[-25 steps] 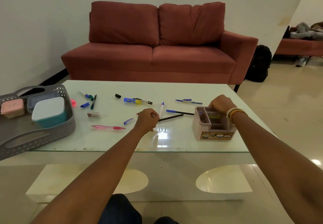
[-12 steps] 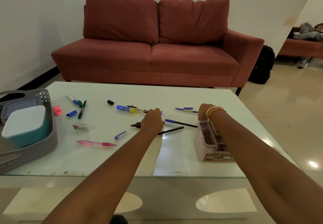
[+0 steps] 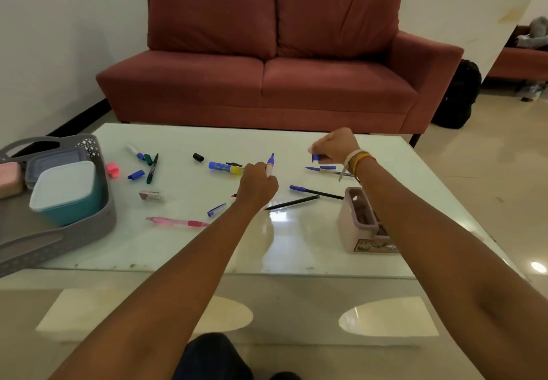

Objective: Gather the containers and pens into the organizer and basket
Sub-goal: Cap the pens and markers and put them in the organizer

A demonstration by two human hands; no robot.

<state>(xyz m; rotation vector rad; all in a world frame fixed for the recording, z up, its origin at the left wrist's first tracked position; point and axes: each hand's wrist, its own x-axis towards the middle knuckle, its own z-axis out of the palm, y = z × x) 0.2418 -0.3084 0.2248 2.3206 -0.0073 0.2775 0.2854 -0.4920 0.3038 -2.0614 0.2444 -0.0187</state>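
Pens lie scattered over a glossy white desk with a glass top, which reflects a ceiling light near its front edge. Nearest, a pink pen lies almost parallel to that edge, its long axis left to right. At the right, the beige organizer stands upright, partly hidden by the right forearm. At the left, the grey basket holds a teal container with a white lid and more boxes behind it. Farther in, a black pen and a blue-capped pen lie slanting toward the organizer. The left hand is curled around a white marker, whose blue tip points up and away toward the sofa. The right hand, raised above the desk, pinches a small blue piece, probably a cap; the blur leaves it unsure. Beyond stand a red sofa against a pale wall, and a black bag on the tiled floor.
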